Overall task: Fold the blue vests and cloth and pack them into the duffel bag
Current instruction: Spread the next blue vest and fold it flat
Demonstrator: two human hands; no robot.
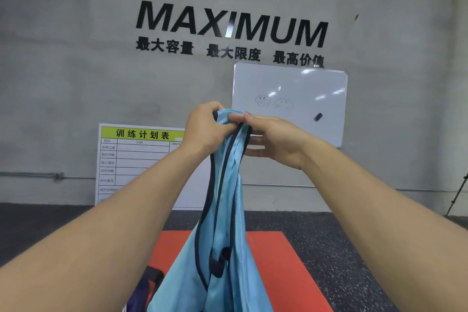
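Both grips pinching vest (228,210) top, left (206,129) and right (272,138) touching; vest hanging below over mat (291,261). Best slide grips apart along shoulders, matching edges before folding.

a grey concrete wall (76,58) fills the upper part of the view, with big black lettering (231,24) reading "maximum" and a row of smaller chinese characters beneath it. a whiteboard (316,83) hangs below the lettering, carrying 2 small doodles, a dark eraser (318,116) and bright glare from overhead lights. lower left, a chart board (134,157) with a green and yellow header leans against the wall. a thin pipe (30,174) runs along the wall at left. the floor (354,248) is dark and speckled, with a red mat (283,261) lying on it. a tripod leg (457,195) shows at the right edge.
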